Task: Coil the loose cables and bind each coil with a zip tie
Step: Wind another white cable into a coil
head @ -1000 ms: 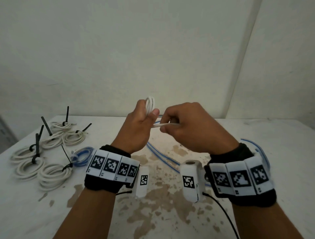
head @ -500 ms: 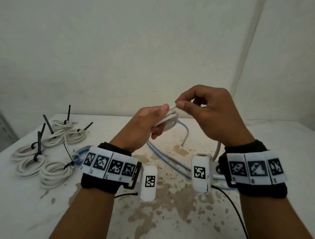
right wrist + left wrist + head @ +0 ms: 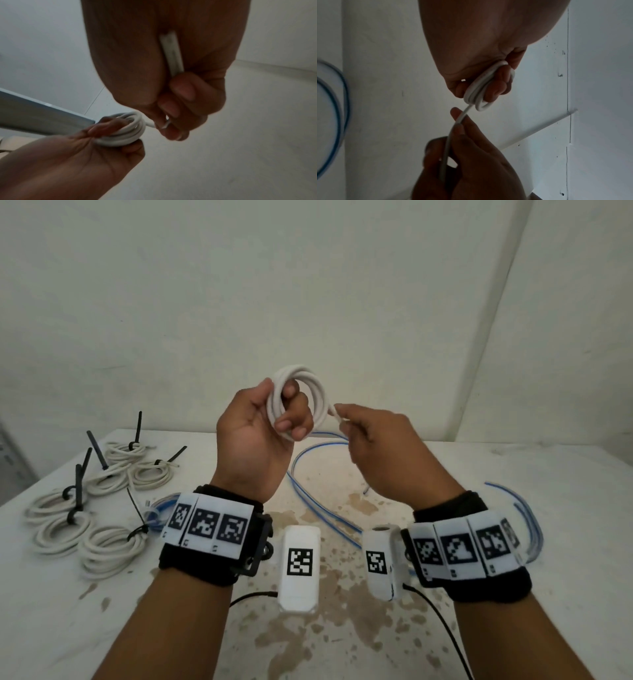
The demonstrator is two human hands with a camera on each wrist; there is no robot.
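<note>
I hold a small coil of round white cable (image 3: 297,402) up in front of me in my left hand (image 3: 255,436), well above the stained white table (image 3: 342,628). My thumb and curled fingers (image 3: 291,419) clamp one side of the loops, with a couple of fingertips poking through the middle of the ring. My right hand (image 3: 380,446) sits just beside it, pinching the free tail of the same white cable (image 3: 337,416) between thumb and forefinger; the tail runs back through my closed palm (the right wrist view shows a short white length lying against the heel of the hand).

On the table beneath my hands lie loose thin blue-and-white cables (image 3: 318,508), one sweeping in a long curve toward the back wall, more of them curving out past my right wrist. Far to my left a cluster of finished white cable coils (image 3: 102,525) rests on the table, each cinched with a black zip tie (image 3: 80,484) whose tail sticks upward. A smaller blue coil (image 3: 156,510), also tied in black, lies just beside them, partly hidden behind my left wristband (image 3: 209,525).
</note>
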